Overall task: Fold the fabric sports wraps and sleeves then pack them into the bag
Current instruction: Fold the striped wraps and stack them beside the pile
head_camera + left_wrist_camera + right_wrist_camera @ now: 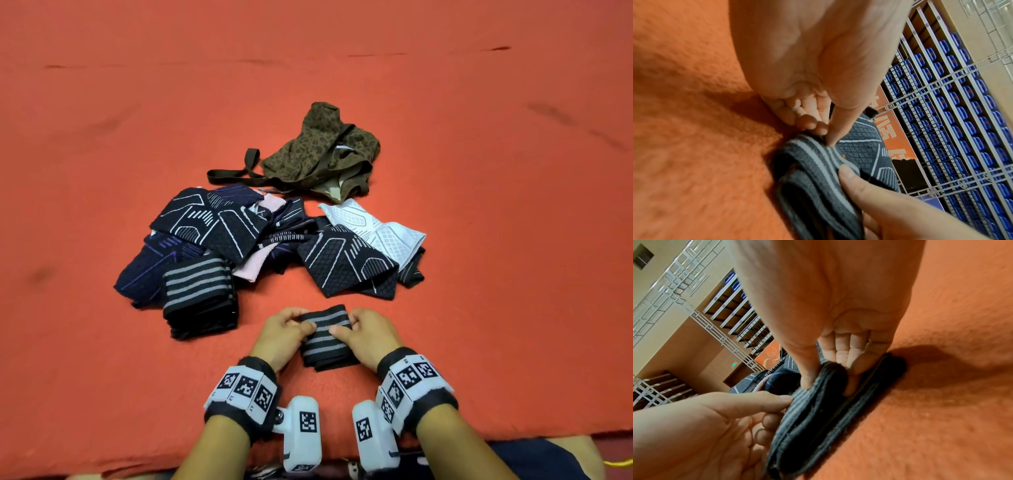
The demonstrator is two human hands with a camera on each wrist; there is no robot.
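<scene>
A black wrap with grey stripes (pixel 325 337) lies folded in layers on the red surface near the front edge. My left hand (pixel 286 329) pinches its left side, thumb on top and fingers curled under. My right hand (pixel 364 332) pinches its right side the same way. In the left wrist view the striped wrap (pixel 818 170) sits between both thumbs; the right wrist view shows its stacked layers (pixel 818 410) edge on. A camouflage bag (pixel 325 150) with dark straps lies further back, its mouth open toward me.
A folded striped wrap (pixel 200 298) lies to the left. Behind it is a heap of navy, black and pink patterned sleeves (pixel 219 233). A black diamond-patterned sleeve (pixel 346 260) and a white one (pixel 373 229) lie at centre right. The red surface's front edge (pixel 137 469) is close.
</scene>
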